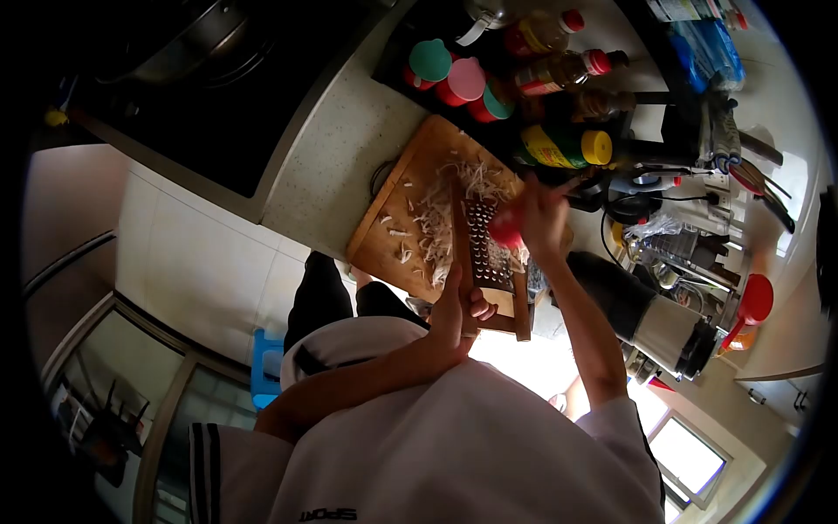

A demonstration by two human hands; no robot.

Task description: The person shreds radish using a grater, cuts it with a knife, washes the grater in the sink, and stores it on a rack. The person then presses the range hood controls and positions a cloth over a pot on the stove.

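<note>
A wooden-framed grater (485,253) with a perforated metal plate lies tilted over the wooden cutting board (371,234). My left hand (458,313) is closed around the near end of its frame. My right hand (543,218), slightly blurred, grips a red radish (506,225) against the metal plate. Pale shreds (432,223) are heaped on the board left of the grater and beyond its far end. Whatever lies beneath the plate is mostly hidden.
A stove (188,96) with a pan (188,44) is at upper left. Red jars with coloured lids (460,80), sauce bottles (559,74) and a yellow-capped bottle (559,147) stand behind the board. A black-and-white appliance (646,310) is at right; a blue stool (265,367) at left.
</note>
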